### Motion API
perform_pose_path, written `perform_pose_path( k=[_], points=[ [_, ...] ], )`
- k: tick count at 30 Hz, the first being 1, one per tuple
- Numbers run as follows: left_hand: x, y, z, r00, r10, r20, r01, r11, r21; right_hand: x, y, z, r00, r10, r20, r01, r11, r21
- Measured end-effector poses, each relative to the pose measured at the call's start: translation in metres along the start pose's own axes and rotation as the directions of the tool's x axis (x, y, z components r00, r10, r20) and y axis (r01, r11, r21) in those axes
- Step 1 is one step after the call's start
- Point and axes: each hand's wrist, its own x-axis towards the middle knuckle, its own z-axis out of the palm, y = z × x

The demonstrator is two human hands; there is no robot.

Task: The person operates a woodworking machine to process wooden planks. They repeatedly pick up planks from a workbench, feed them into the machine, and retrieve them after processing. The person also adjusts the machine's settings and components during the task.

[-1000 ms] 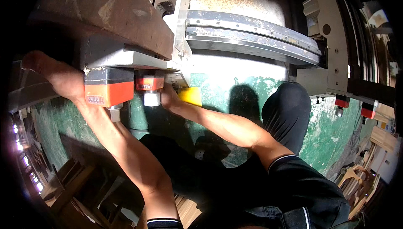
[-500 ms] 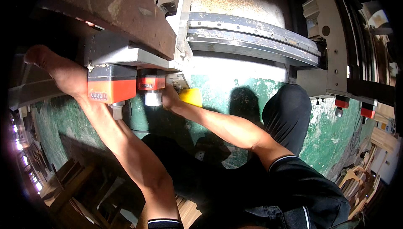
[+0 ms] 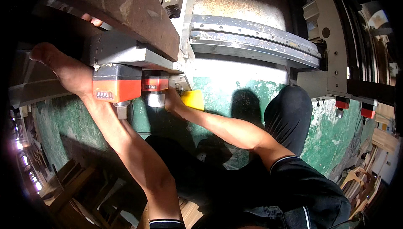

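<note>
My left hand (image 3: 63,69) reaches up beside an orange and black counter box (image 3: 117,87) with a metal shaft end. Its thumb sticks out to the left; its other fingers pass out of sight behind a grey metal bracket (image 3: 115,52). Fingertips (image 3: 92,19) show in a gap under a brown steel beam (image 3: 126,12); whose hand they belong to is unclear. My right hand (image 3: 172,100) is behind a second, smaller red and black counter (image 3: 155,82), next to a yellow piece (image 3: 194,100). Its fingers are hidden, and so is anything either hand touches there.
A grey slotted rail (image 3: 256,40) spans the machine frame beyond my hands. At the right, two more red counters (image 3: 341,103) hang under the frame. My knee (image 3: 289,111) is bent over the worn green floor (image 3: 323,132). Wood pieces (image 3: 71,187) lie at lower left.
The fingertips in the gap under the beam show more than before. The machine and both arms sit slightly further right in the picture; my hands keep nearly the same places beside the counters.
</note>
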Motion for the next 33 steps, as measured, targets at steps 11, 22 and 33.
perform_pose_path(
  k=[11,22,33],
  points=[
    [-0.011,0.033,0.007,0.992,-0.124,-0.002,0.124,0.99,-0.074,-0.016,-0.016,-0.016,0.953,0.283,0.11,-0.219,0.892,-0.396],
    [-0.028,0.049,-0.005,0.949,-0.313,0.038,0.315,0.949,-0.036,-0.036,-0.053,-0.014,0.667,0.443,0.599,0.031,0.787,-0.617],
    [-0.052,-0.008,-0.045,0.735,-0.51,0.447,0.448,0.86,0.244,-0.062,-0.163,-0.058,0.764,0.433,0.479,-0.036,0.77,-0.637]
  ],
)
